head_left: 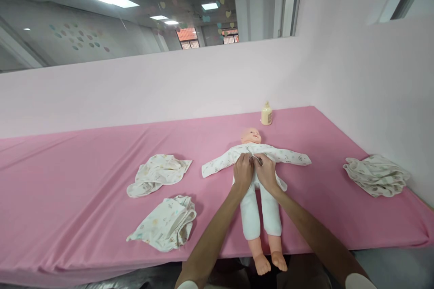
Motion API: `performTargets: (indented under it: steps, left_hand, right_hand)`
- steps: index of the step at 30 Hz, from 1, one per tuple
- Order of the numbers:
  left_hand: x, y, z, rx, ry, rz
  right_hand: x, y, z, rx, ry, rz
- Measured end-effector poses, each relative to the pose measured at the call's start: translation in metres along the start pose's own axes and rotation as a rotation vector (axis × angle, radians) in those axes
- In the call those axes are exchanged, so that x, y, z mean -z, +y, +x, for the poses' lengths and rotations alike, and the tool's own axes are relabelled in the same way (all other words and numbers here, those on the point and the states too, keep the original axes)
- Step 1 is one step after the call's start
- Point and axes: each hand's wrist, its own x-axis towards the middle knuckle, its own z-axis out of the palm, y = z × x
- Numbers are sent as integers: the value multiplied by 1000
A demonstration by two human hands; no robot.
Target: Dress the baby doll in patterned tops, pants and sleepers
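A baby doll (251, 135) lies on its back on the pink-covered table, its feet hanging over the front edge. It wears a white patterned baby shirt (222, 160) with both long sleeves spread out sideways; its white legs (251, 214) show below. My left hand (243, 170) and my right hand (266, 171) meet at the chest with fingers pinched together. A thin white tie (250, 150) of the shirt runs up from between them. The fingertips partly hide what each hand grips.
Two crumpled patterned baby cloths, one farther back (159, 174) and one nearer (166, 225), lie to the left. Another bundled cloth (378, 175) sits at the right edge. A pale yellow pump bottle (266, 114) stands behind the doll's head, near the wall (203, 81).
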Motion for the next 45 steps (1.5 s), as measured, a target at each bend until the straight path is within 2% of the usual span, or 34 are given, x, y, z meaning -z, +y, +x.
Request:
performTargets:
  steps: [4,9,17,21,27,34,38,41,45]
  left_hand:
    - [4,1,0,2,-36,-48]
    - [12,3,4,76,-132,-177]
    - [23,1,12,286,-234,-672]
    - [21,-2,15,367,-230,-770]
    - [16,-3,15,360,-204,-756]
    - [13,-4,13,314,-197,-714]
    - [16,-4,16,316,-219,-689]
    - [22,3,11,287,-197,-573]
    - [30,13,-18,201,-137,-225]
  right_hand:
    - [0,-1,-3,10,-24,5]
    - [0,-1,-6,45,-31,43]
    - [-2,-1,-9,114,-47,24]
    - [-2,-4,-9,130,-61,18]
    - [-2,-3,-11,97,-74,-19]
    - [-5,2,-11,106,-31,-113]
    - [-4,4,-8,127,-78,-109]
    - [1,7,-11,147,-99,-139]
    - [16,11,-29,150,-34,-338]
